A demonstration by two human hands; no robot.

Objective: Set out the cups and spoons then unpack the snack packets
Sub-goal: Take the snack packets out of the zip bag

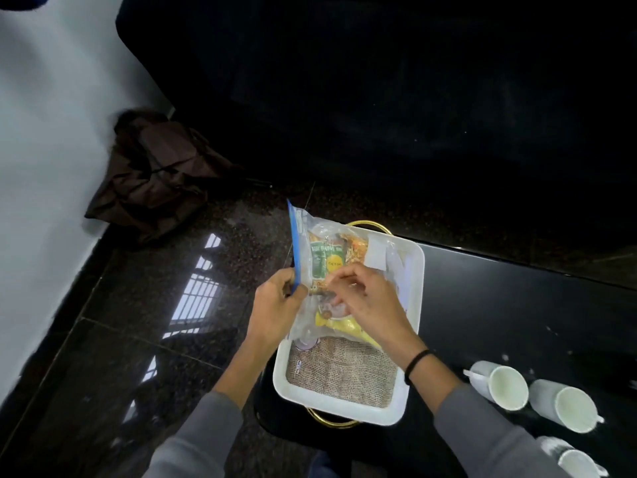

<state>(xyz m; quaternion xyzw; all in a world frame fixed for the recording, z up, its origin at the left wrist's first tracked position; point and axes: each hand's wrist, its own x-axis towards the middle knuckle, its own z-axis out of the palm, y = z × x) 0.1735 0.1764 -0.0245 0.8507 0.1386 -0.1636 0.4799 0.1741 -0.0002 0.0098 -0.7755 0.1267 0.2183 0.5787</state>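
Person's hands at the zip bag over the tray; cups out, snacks not yet unpacked.

Dark tabletop (517, 305) carries a white tray (415, 305) with a burlap liner (341, 374) just under the wrists. The clear zip bag (305, 236) rests on the tray's far half. The left hand (275, 298) pinches the bag's blue zip strip (294, 243), and the right hand (365, 298), fingers curled, pinches the plastic just beside it. Three white cups (506, 388) sit well right of the right hand, so that step looks done; spoons can't be confirmed. A green packet (325, 258) and a yellow packet (344, 327) lie inside the bag, so unpacking is left. The green packet's print is too blurred to read.
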